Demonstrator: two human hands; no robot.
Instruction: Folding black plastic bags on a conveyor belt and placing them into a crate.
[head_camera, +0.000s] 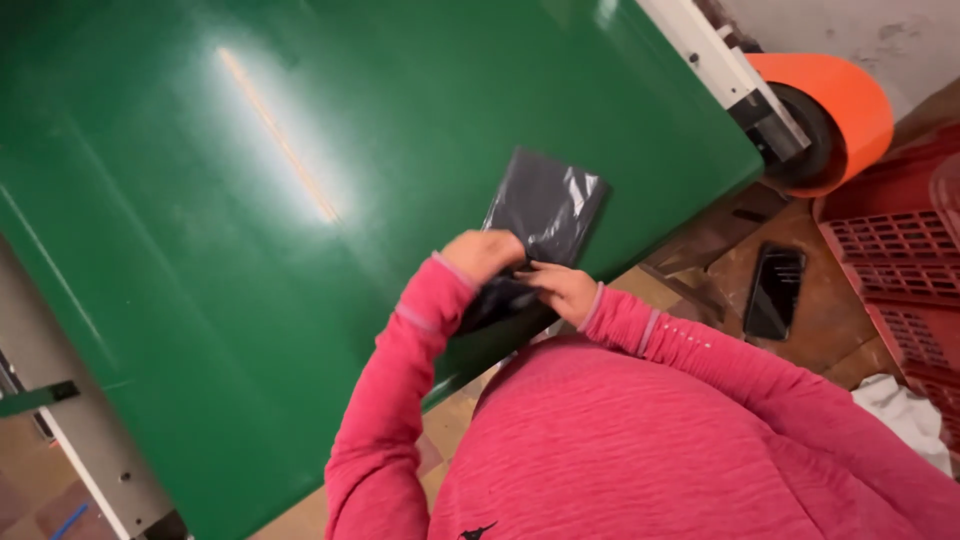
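While the dark grey plastic bag (545, 215) is lying on the green table (250, 200), close to its near edge, its near end is being gathered by 2 hands. The left hand (482, 254) is being held curled over that end, with the fingers closed on the film; the right hand (563, 290) is being pressed against the same bunched end from the other side, the fingers pinched shut on it. The far part of the bag is being left flat on the table, and light is being reflected off its glossy creases.

The bag is judged to be light, thin and limp, so no shape is being kept where it is lifted. The film is likely slick, and a pinch with both hands at the gathered end is judged the surest hold; a hold on the flat middle is likely to slip.

Beyond the table's far corner an orange roller (830, 110) is being shown, a red crate (900, 260) is standing beside it, and a phone (775, 290) is lying on the floor.
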